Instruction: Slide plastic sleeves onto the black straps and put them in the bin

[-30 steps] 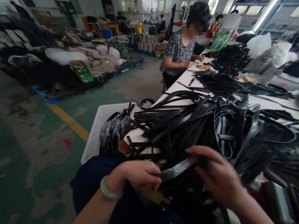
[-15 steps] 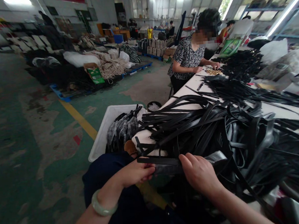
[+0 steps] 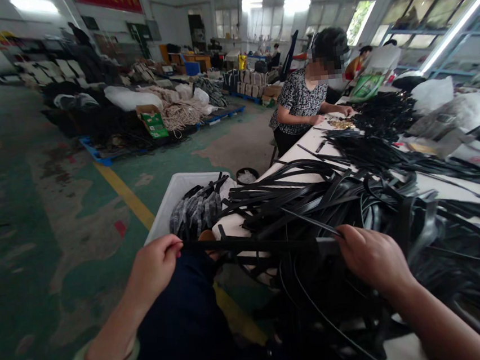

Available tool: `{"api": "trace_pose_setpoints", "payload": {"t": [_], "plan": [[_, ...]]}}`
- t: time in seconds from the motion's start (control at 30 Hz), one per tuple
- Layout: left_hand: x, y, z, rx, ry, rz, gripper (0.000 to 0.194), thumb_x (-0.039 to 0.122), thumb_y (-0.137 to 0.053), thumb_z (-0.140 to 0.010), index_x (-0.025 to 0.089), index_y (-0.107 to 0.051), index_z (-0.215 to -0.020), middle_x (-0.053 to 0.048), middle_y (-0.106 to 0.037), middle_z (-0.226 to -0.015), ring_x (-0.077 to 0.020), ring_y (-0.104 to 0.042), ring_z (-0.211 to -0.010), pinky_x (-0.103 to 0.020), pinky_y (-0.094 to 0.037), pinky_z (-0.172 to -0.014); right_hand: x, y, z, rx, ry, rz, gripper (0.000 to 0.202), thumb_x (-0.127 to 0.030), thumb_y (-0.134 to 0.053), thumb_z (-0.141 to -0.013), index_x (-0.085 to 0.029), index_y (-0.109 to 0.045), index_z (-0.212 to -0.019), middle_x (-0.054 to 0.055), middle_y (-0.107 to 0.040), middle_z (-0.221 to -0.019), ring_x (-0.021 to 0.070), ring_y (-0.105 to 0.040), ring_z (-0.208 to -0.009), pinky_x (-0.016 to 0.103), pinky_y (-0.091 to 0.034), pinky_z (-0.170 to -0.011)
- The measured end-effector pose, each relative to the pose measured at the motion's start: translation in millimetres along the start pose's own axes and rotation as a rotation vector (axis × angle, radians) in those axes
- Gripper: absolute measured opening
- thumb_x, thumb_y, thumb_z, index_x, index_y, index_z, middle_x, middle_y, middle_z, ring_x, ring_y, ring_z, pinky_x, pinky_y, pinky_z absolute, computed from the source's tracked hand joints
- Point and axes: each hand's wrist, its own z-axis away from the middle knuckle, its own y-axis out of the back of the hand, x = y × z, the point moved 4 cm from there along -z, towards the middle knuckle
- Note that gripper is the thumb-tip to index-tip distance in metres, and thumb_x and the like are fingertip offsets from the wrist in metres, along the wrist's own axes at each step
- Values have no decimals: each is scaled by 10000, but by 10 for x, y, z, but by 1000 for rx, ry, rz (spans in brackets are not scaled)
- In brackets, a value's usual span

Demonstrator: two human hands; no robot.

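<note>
A black strap [image 3: 250, 244] is stretched roughly level between my two hands, above my lap. My left hand [image 3: 158, 262], with a pale green bangle on its wrist, pinches the strap's left end. Near the table edge, my right hand [image 3: 368, 255] is closed round its other end, and a thin dark strip also runs to these fingers. Beyond and beneath my right hand, a large heap of black straps [image 3: 322, 200] lies on the white table [image 3: 227, 225].
A white bin [image 3: 165, 201] with wrapped black strips stands on the floor left of the table. Across the table corner sits a person [image 3: 300, 98] handling small gold-coloured pieces [image 3: 342, 124]. Pallets with bundles stand farther back.
My hands have moved apart, the left one leftward and the right one rightward, and the strap is now stretched out between them.
</note>
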Motion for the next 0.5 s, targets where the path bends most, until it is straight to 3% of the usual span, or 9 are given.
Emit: {"api": "trace_pose_setpoints", "payload": {"t": [0.1,0.2,0.27,0.33,0.4,0.5], "plan": [[-251,102,-61,99,45,-47,219,348,-468,-821,206,-614,-738,-13,-655,-663,-196,-591,-656,-269,-389,-642,82,-53,-166,118,-102,-265,193,-275,-510,-870,-154,-658,-889,87,-697,-714,227,-642,-611,302,-373,-574],[-468,31,-78,-7,134,98,256,406,-486,-825,190,-601,-748,-3,-622,-611,-172,-553,-560,-260,-389,-573,8,-143,-451,230,-195,-504,203,-310,-524,-875,-161,-661,-866,79,-696,-736,211,-638,-651,309,-421,-629],[-691,7,-40,-82,219,248,282,445,-516,-817,179,-596,-769,15,-598,-587,-149,-522,-518,-244,-382,-531,-26,-151,-651,313,-236,-557,300,-334,-402,-953,-167,-647,-910,93,-706,-875,202,-652,-774,314,-457,-705],[-1006,59,55,-67,311,379,277,449,-559,-800,176,-599,-807,39,-583,-588,-126,-503,-523,-223,-372,-520,13,-135,-808,397,-334,-779,360,-360,-349,-986,-165,-650,-953,104,-685,-1043,192,-642,-905,317,-475,-769],[-1387,158,216,11,409,500,276,449,-616,-768,188,-606,-857,61,-592,-609,-117,-507,-561,-211,-383,-543,57,-184,-930,328,-481,-1207,323,-409,-486,-942,-150,-678,-944,97,-679,-1038,176,-633,-861,301,-494,-727],[-1968,305,576,202,620,644,395,528,-702,-641,236,-603,-888,77,-629,-626,-149,-563,-643,-234,-452,-600,-92,-360,-1074,-79,-675,-1769,290,-382,-739,-777,-112,-713,-881,46,-657,-762,120,-559,-612,246,-478,-544]]}}
